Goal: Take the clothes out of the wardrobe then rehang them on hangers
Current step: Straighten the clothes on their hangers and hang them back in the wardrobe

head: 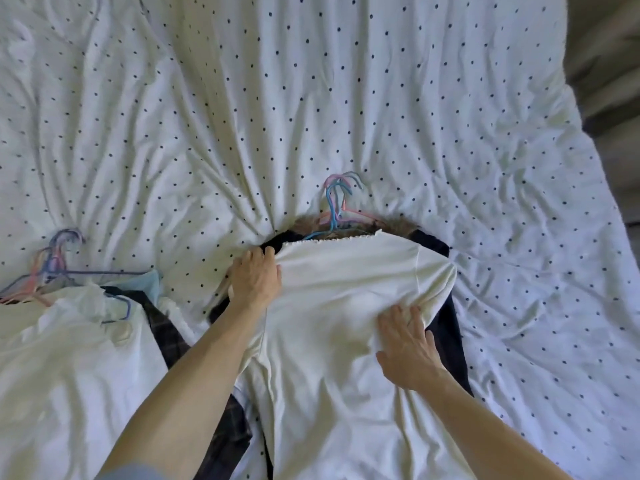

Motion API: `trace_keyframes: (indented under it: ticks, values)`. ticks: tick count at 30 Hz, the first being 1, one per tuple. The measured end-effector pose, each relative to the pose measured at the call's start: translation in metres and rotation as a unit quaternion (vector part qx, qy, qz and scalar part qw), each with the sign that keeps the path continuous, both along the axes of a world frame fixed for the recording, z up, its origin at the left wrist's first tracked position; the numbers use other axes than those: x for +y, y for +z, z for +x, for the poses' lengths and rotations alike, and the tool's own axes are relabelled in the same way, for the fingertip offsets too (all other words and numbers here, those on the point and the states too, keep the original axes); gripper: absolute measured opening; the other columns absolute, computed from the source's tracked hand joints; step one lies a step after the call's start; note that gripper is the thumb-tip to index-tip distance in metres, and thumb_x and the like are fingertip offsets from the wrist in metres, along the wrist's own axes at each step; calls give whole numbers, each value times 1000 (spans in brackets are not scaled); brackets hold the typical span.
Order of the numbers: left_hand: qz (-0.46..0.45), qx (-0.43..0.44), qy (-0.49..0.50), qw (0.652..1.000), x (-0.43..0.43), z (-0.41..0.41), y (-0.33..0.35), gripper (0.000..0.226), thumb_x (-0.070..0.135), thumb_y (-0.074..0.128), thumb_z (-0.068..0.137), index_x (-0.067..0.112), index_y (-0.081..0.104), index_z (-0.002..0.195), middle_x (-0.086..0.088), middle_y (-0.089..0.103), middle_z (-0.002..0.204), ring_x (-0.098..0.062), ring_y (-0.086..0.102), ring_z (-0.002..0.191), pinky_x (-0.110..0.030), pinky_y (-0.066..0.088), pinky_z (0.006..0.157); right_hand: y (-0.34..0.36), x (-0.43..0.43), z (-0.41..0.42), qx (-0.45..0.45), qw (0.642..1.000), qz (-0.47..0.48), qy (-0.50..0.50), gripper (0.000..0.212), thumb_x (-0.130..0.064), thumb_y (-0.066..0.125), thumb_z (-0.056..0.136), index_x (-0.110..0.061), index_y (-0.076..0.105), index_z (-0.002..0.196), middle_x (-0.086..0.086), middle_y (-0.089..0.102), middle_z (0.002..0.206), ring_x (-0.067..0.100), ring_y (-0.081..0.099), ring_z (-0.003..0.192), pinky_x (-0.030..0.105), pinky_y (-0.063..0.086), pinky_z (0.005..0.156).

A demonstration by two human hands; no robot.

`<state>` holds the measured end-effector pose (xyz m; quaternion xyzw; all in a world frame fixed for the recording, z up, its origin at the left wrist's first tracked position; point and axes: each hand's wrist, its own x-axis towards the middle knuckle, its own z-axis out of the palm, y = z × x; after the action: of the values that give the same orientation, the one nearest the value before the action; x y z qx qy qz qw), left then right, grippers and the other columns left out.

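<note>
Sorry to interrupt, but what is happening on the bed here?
A person is handling a white top that lies over dark clothes on the dotted bedsheet. The left hand grips one shoulder and the right hand bunches the fabric on the other side. Pink and blue hangers stick out above its collar. A second pile lies further left.

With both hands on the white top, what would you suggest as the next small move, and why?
Probably slip the shoulder under the left hand off the blue hanger: it runs into the neckline of the white top, the left hand grips that edge, and the right hand bunches the opposite side.
</note>
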<state>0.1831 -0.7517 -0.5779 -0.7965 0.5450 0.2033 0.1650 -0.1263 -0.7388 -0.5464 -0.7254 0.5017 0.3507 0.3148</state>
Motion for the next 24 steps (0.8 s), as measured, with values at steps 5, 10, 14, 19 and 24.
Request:
trace_keyframes:
  ticks: [5,10,14,19,24]
  values:
    - [-48,57,60,995,7,4,3,19,27,48,100,13,58,106,-14,64,103,-36,58,102,-43,41,84,4,-7,3,9,999,29,-12,63,-47,45,96,-23,20,149,-5,8,162,36,-14,150,53,31,112]
    - [-119,224,158,954,38,-3,42,24,22,48,102,12,57,122,-14,66,107,-36,60,101,-44,47,80,26,-16,17,-15,991,25,-131,49,-51,41,98,-20,50,135,6,49,144,34,36,138,42,35,108]
    - [-78,324,167,928,84,-25,88,19,31,45,104,19,56,115,0,68,98,-25,63,92,-45,51,79,68,-6,33,-177,908,13,-380,49,-65,52,88,-29,61,121,-11,70,114,12,64,103,30,41,86]
    - [-1,347,77,935,142,-75,139,15,33,51,100,27,64,107,8,66,92,-14,63,85,-41,52,81,117,35,41,-303,808,67,-501,46,-61,64,78,-24,62,107,-6,75,92,10,75,77,31,56,69]
    - [79,327,-22,941,189,-137,182,31,36,51,94,31,64,122,9,67,117,-15,63,105,-34,52,86,145,93,2,-311,780,30,-542,7,-14,60,89,-12,66,85,4,75,80,14,71,62,31,54,56]
